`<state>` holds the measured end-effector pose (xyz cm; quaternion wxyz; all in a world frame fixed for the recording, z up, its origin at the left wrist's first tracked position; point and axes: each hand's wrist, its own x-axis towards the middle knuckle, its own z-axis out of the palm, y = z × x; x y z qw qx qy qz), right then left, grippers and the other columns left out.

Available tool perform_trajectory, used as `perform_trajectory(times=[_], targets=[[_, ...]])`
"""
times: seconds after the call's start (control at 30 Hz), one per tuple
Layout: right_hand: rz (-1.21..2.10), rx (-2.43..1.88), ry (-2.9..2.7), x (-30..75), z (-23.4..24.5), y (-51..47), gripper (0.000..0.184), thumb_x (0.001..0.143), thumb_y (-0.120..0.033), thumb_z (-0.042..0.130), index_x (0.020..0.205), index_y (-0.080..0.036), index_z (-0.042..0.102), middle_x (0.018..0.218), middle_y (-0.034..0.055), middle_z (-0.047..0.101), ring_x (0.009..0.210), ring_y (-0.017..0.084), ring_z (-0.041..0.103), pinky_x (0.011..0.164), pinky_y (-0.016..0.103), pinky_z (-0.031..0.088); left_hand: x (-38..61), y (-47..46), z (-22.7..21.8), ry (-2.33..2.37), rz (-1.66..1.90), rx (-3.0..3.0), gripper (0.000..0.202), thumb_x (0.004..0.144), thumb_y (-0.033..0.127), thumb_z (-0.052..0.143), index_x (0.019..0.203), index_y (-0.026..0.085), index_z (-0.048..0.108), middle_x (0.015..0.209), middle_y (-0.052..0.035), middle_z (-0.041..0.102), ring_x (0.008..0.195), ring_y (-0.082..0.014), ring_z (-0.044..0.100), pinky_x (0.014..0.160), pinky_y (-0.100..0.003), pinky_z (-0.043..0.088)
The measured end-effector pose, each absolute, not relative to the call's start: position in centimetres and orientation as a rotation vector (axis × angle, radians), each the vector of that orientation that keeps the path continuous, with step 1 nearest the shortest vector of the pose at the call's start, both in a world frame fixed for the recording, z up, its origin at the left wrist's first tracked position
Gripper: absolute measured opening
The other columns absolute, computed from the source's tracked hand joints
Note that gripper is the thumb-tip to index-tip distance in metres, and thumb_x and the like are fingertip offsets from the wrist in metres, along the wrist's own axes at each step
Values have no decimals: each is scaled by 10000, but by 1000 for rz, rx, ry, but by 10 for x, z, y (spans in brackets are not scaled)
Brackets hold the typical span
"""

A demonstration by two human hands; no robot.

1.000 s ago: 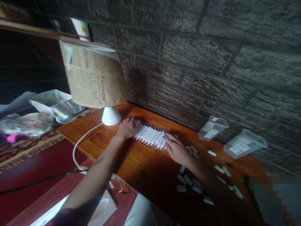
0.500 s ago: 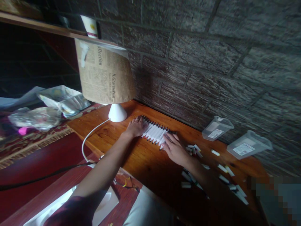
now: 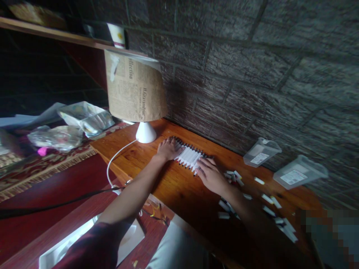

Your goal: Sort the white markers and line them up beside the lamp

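A row of white markers (image 3: 190, 156) with dark ends lies side by side on the wooden table. My left hand (image 3: 168, 148) rests at the row's left end, fingers stretched out over the outermost markers, a ring on one finger. At the right end lies my right hand (image 3: 210, 173), its fingers extended and slightly apart against the last markers. Both palms face down, and the fingers hide part of each end of the row. Beyond my right wrist, several loose marker caps (image 3: 259, 181) are scattered; their exact kind is hard to make out.
Behind the row stands a table lamp (image 3: 146, 132) with a newsprint shade; its white cord (image 3: 113, 164) loops off the left edge. Two clear plastic containers (image 3: 301, 172) stand by the brick wall. A paper cup (image 3: 117, 36) sits on the shelf. Plastic bags (image 3: 57, 137) lie left.
The whole view has shifted slightly, so things on the left sit further right. My left hand stays on the row's left end, and the right hand has barely moved on the markers.
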<state>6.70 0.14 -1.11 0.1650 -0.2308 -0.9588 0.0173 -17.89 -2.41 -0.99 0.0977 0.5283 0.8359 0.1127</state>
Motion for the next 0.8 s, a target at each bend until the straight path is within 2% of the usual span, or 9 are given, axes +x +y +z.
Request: perform_trajectory(times=[0.13,0.33,0.63,0.8], targets=[[45,-652,-2724,69,-11,0,432,1015,-347,394,1316,-146,629,1364,152,608,1283,292,507,1095,463,431,-177,-25,-10,2479,340,1558,911,890,739,312,1549,111,293,1628,-189,237,1481,-362,269,1183,-481,258],[12,-739,-2753,79,-12,3,480,1014,-363,402,1305,-58,629,1383,205,592,1298,312,506,1119,463,408,-175,-24,-9,2476,335,1557,917,900,723,315,1551,77,276,1634,-209,201,1499,-376,213,1196,-491,221],[-49,-800,-2760,80,-13,6,487,1018,-354,389,1345,-62,602,1404,208,575,1288,307,520,1105,458,416,-174,-24,-8,2467,336,1559,898,904,709,328,1545,79,295,1636,-199,203,1494,-372,230,1190,-489,237],[-82,-766,-2755,75,-12,-9,463,1014,-378,398,1395,-192,583,1498,166,490,1377,336,419,1081,529,411,-176,-23,-10,2475,344,1555,890,900,711,334,1539,91,310,1630,-200,223,1489,-368,243,1184,-487,246]])
